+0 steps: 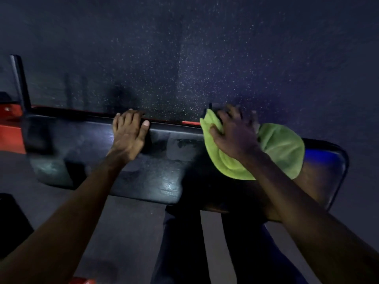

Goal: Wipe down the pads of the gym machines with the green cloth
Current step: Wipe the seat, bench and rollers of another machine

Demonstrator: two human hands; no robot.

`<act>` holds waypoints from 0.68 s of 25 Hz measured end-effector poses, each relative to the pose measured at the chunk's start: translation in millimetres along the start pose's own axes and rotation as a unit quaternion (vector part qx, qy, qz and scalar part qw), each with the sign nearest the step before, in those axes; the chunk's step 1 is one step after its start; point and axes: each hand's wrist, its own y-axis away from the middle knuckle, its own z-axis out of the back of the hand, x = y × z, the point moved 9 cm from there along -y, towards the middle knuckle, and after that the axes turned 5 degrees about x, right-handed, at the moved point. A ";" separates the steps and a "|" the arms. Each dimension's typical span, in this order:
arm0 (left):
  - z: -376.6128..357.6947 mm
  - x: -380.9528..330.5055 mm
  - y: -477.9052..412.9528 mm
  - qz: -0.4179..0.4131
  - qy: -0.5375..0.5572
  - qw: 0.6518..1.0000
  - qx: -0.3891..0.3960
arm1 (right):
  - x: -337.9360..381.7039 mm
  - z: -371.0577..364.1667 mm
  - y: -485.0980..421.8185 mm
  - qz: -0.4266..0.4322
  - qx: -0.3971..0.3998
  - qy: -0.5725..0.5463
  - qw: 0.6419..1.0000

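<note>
A long black padded bench (86,152) lies across the middle of the view, shiny and damp in patches. My left hand (128,136) grips its far edge, fingers curled over the rim and thumb lying on top. The green cloth (281,148) is bunched on the pad's right part near the far edge. My right hand (233,132) lies on top of the cloth with its fingers bent into the fabric, blurred by motion.
Red frame parts (10,138) and a dark upright post (20,83) stand at the left end of the bench. Dark speckled rubber floor (205,58) lies beyond. My legs (180,242) stand under the near edge.
</note>
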 end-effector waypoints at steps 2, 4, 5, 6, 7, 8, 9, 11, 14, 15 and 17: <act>-0.9 3.0 -1.3 -0.007 0.007 1.000 0.020 | 3.6 -3.0 4.8 -0.025 0.002 0.073 0.997; -1.8 2.4 -1.7 -0.013 0.003 1.000 0.027 | 19.3 -5.3 10.0 -0.014 0.003 0.093 0.996; -3.0 1.9 -2.3 -0.014 0.005 0.999 0.031 | 25.2 -2.2 10.7 0.001 -0.002 0.072 0.997; -3.2 2.9 -3.3 -0.014 0.010 0.999 0.034 | 30.5 2.0 10.5 0.012 -0.006 0.029 0.999; -3.3 3.9 -3.5 -0.013 0.015 0.999 0.036 | 36.4 7.1 8.0 0.021 -0.009 -0.026 0.999; -3.5 4.2 -2.9 -0.015 0.018 0.999 0.035 | 45.0 13.7 3.0 0.029 -0.012 -0.085 0.996; -3.3 4.1 -2.5 -0.017 0.022 0.999 0.032 | 58.4 21.9 -4.3 0.042 -0.022 -0.138 0.989; -2.9 3.9 -2.2 -0.023 0.033 0.999 0.030 | 94.8 38.4 -15.1 0.082 -0.052 -0.216 0.972; -3.0 3.4 -2.4 -0.024 0.038 0.999 0.029 | 115.7 23.4 -10.7 0.100 -0.043 -0.224 0.968; -3.0 3.5 -2.3 -0.023 0.037 0.999 0.028 | 104.8 12.2 -4.2 0.080 -0.047 -0.174 0.980; -3.3 3.7 -2.2 -0.021 0.031 0.999 0.023 | 66.4 8.5 14.0 0.028 -0.104 -0.060 0.992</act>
